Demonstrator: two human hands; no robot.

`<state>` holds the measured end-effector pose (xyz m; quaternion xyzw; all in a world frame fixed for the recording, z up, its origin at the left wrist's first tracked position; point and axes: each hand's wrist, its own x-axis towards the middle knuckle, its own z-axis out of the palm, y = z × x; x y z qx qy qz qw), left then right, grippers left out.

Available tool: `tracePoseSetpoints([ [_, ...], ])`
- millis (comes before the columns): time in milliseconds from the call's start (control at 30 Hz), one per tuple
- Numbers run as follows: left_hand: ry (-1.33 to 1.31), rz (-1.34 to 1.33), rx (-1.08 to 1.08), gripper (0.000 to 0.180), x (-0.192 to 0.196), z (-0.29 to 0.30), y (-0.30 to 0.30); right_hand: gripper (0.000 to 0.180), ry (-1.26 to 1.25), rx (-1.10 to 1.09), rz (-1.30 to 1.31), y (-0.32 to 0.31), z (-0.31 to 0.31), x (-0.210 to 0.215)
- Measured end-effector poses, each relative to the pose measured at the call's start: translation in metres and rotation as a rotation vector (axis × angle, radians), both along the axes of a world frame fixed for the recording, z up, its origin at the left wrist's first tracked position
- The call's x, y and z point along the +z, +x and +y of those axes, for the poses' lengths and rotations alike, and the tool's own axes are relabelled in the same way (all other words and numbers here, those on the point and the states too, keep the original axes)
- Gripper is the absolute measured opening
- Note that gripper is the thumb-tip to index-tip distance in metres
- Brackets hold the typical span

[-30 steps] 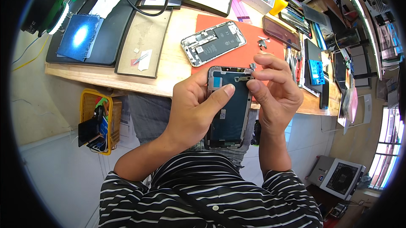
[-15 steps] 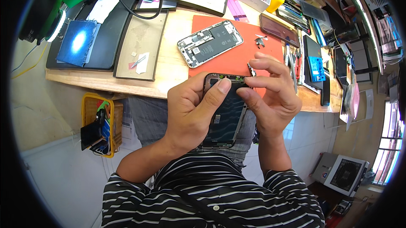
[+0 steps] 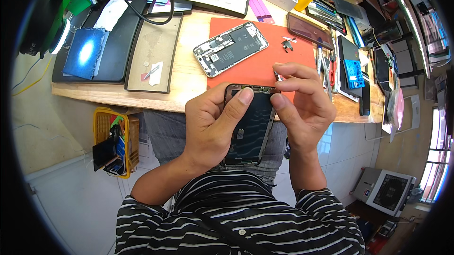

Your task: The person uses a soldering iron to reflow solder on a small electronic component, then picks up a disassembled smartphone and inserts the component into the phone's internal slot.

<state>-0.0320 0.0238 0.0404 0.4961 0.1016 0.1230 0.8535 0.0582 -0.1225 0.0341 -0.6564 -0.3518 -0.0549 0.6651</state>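
Over our lap, just short of the bench (image 3: 142, 99), our left hand (image 3: 213, 127) grips a detached phone screen (image 3: 250, 127) while our right hand (image 3: 302, 108) pinches its top edge, where tugging could tear a fragile cable.

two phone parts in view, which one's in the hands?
The dark screen panel: left hand grips it above the lap, right hand pinches at its top edge. The opened phone body, internals showing, lies untouched on the orange mat.

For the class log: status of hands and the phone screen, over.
Left hand grips phone screen, thumb on top. Right hand pinches at its top edge. Opened phone lies apart on orange mat.
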Motion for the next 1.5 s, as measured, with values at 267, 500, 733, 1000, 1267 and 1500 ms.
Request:
tracePoseSetpoints([
  [267,0.06,0.006,-0.007,0.021,-0.004,0.0,0.001,0.025,-0.025,0.014,0.03,0.0,-0.001,0.001],
  [500,0.117,0.016,-0.008,0.022,-0.004,0.0,0.001,0.026,0.095,-0.007,0.182,-0.006,0.001,0.006],
  [733,0.315,0.009,0.05,0.024,-0.008,-0.001,-0.003,0.018,-0.145,-0.016,0.112,-0.009,-0.003,0.011],
  [1000,0.421,0.026,0.033,0.024,-0.004,-0.001,-0.004,0.006,-0.234,-0.031,-0.055,-0.005,-0.002,0.014],
  [1267,0.405,0.027,0.012,0.026,-0.006,0.001,-0.005,0.007,-0.196,0.03,0.06,-0.004,-0.004,0.01],
  [1500,0.148,0.031,0.059,0.023,0.001,0.0,0.002,0.019,0.019,0.146,0.719,-0.005,-0.009,0.024],
])
